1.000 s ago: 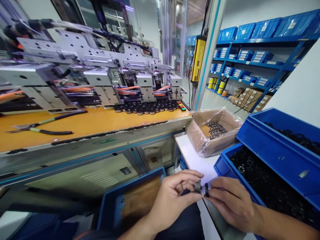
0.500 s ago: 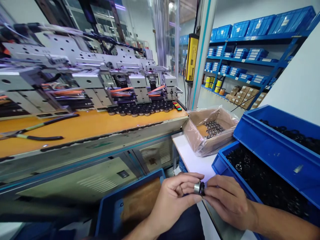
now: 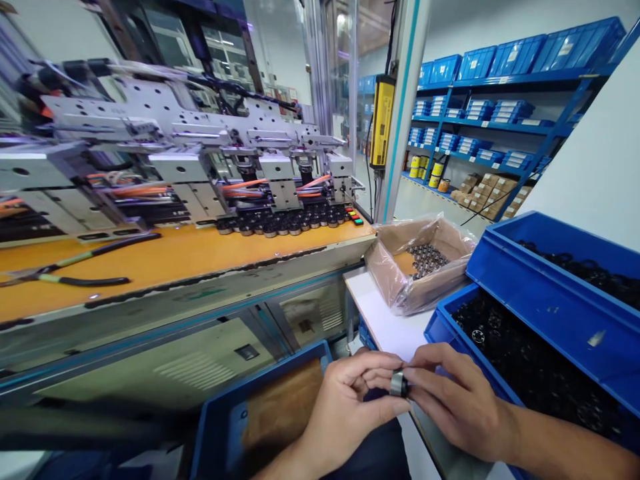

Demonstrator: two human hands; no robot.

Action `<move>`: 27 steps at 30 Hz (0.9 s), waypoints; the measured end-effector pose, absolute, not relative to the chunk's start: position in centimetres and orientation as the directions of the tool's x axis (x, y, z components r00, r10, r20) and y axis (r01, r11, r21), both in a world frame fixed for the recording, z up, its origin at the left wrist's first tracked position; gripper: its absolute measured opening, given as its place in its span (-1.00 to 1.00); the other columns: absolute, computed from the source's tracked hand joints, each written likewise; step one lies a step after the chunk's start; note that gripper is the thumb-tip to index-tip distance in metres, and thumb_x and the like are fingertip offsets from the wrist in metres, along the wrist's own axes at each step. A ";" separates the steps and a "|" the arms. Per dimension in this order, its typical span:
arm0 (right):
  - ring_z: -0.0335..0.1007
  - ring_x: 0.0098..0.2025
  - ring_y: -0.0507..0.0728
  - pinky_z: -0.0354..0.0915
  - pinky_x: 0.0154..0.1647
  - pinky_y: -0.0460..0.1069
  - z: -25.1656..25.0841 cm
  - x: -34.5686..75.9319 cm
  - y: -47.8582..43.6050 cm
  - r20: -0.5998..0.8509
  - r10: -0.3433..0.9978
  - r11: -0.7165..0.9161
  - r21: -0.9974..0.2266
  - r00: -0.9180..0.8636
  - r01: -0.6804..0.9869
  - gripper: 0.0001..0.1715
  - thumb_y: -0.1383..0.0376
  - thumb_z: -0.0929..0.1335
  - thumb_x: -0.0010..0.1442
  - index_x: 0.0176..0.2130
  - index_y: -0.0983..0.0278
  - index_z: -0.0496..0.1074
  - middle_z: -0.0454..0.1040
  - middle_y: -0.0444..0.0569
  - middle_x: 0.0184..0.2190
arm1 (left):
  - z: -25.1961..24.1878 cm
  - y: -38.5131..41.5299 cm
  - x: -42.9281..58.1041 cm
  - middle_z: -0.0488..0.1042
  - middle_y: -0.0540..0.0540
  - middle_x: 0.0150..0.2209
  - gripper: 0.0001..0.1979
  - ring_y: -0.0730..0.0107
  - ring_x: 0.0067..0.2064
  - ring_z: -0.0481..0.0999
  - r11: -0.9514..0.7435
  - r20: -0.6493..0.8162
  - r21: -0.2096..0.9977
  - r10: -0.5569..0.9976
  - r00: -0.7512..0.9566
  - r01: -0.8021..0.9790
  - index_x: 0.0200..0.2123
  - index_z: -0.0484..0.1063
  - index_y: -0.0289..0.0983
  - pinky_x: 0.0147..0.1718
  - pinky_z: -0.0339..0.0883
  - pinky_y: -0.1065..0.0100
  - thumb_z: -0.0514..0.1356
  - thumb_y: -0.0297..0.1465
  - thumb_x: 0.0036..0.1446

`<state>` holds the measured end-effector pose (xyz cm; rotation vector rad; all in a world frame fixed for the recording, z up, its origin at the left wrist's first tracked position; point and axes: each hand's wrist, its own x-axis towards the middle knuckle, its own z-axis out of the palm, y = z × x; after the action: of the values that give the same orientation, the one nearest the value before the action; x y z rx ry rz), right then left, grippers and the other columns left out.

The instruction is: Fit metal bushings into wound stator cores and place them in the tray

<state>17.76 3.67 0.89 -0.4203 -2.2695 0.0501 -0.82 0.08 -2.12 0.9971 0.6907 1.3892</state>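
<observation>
Low in the view, over the white table's near edge, both hands meet at a small silver metal ring (image 3: 397,384). My left hand (image 3: 345,400) pinches this ring between thumb and fingers. From the other side, the fingertips of my right hand (image 3: 460,400) close on a small black part (image 3: 405,385) set against the ring's right face. Fingers hide most of the black part, so how far it sits in the ring cannot be made out. Right of my hands, a blue bin (image 3: 445,323) holds many black ring-shaped parts.
A second blue bin (image 3: 540,300) rests above the first. Behind them stands a plastic-lined carton (image 3: 395,283) of small metal parts. On the orange bench (image 3: 200,257) are pliers (image 3: 90,281), rows of finished-looking black-topped rings (image 3: 295,223) and a machine (image 3: 190,167). Below is a blue tub (image 3: 207,413).
My right fingers have shifted left and closed further over the black part, with the index finger now reaching above the ring. My left hand stays nearly in place, holding the ring.
</observation>
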 end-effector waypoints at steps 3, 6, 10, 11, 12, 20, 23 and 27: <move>0.42 -0.26 0.01 0.39 -0.33 -0.11 0.9 17.8 3.7 0.716 0.305 0.949 -0.175 -0.627 0.262 -0.75 0.49 0.31 0.26 -0.05 0.38 0.41 0.44 0.08 -0.20 | -2.0 0.1 -0.8 0.66 -0.01 -0.32 -0.59 0.48 -0.30 0.64 -0.082 0.143 0.881 0.985 0.097 -0.466 -0.27 0.63 -0.19 -0.23 0.50 0.60 0.45 -0.67 -0.24; 0.43 -0.25 0.03 0.39 -0.34 -0.10 0.9 17.8 3.7 0.731 0.301 0.949 -0.167 -0.613 0.267 -0.76 0.48 0.32 0.26 -0.05 0.40 0.40 0.45 0.08 -0.22 | -2.0 0.0 -0.7 0.66 0.00 -0.33 -0.57 0.50 -0.30 0.64 -0.055 0.126 0.867 0.986 0.110 -0.494 -0.27 0.63 -0.19 -0.22 0.49 0.61 0.45 -0.69 -0.26; 0.43 -0.16 0.06 0.39 -0.28 -0.08 1.0 17.8 3.7 0.723 0.297 0.950 -0.162 -0.624 0.265 -0.74 0.46 0.32 0.26 -0.03 0.43 0.38 0.45 0.11 -0.19 | -2.1 0.0 -0.6 0.67 0.00 -0.33 -0.57 0.51 -0.30 0.64 -0.015 0.115 0.842 0.982 0.151 -0.539 -0.27 0.63 -0.19 -0.23 0.48 0.62 0.45 -0.69 -0.25; 0.42 -0.17 0.05 0.39 -0.27 -0.08 1.0 17.8 3.7 0.719 0.295 0.952 -0.163 -0.630 0.260 -0.74 0.47 0.33 0.26 -0.03 0.43 0.39 0.44 0.10 -0.18 | -2.1 -0.1 -0.6 0.67 0.00 -0.33 -0.58 0.52 -0.30 0.63 -0.010 0.112 0.841 0.982 0.155 -0.542 -0.27 0.63 -0.19 -0.23 0.48 0.63 0.45 -0.68 -0.24; 0.42 -0.17 0.04 0.39 -0.26 -0.09 1.1 17.8 3.7 0.720 0.290 0.953 -0.160 -0.631 0.256 -0.75 0.47 0.33 0.25 -0.04 0.43 0.40 0.44 0.10 -0.19 | -2.1 -0.1 -0.6 0.67 -0.01 -0.33 -0.58 0.52 -0.30 0.63 -0.007 0.111 0.838 0.981 0.159 -0.545 -0.27 0.63 -0.20 -0.23 0.48 0.63 0.45 -0.68 -0.24; 0.42 -0.19 0.04 0.40 -0.25 -0.08 1.0 17.8 3.6 0.734 0.273 0.956 -0.131 -0.622 0.264 -0.75 0.46 0.31 0.27 -0.03 0.41 0.39 0.45 0.09 -0.19 | -2.4 -0.3 -0.6 0.67 -0.04 -0.33 -0.61 0.49 -0.29 0.63 0.031 0.096 0.819 0.977 0.190 -0.573 -0.25 0.62 -0.22 -0.24 0.48 0.58 0.48 -0.60 -0.22; 0.42 -0.14 0.07 0.41 -0.23 -0.07 1.0 17.8 3.6 0.748 0.259 0.957 -0.115 -0.612 0.265 -0.75 0.44 0.32 0.27 -0.03 0.43 0.38 0.46 0.11 -0.19 | -2.4 -0.3 -0.6 0.67 -0.05 -0.33 -0.62 0.49 -0.29 0.63 0.031 0.093 0.817 0.978 0.185 -0.576 -0.25 0.62 -0.23 -0.23 0.48 0.57 0.49 -0.59 -0.22; 0.41 -0.17 0.05 0.42 -0.25 -0.09 1.2 17.8 3.6 0.735 0.258 0.962 -0.134 -0.627 0.239 -0.75 0.48 0.33 0.25 -0.05 0.43 0.40 0.44 0.09 -0.20 | -2.5 -0.2 -0.7 0.67 -0.07 -0.32 -0.62 0.47 -0.28 0.63 0.031 0.093 0.818 0.978 0.185 -0.575 -0.24 0.62 -0.23 -0.22 0.48 0.54 0.49 -0.58 -0.22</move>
<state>17.81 3.55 1.23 -0.3465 -2.2719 0.0294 -0.66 -0.22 -2.49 0.8631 0.5952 1.3118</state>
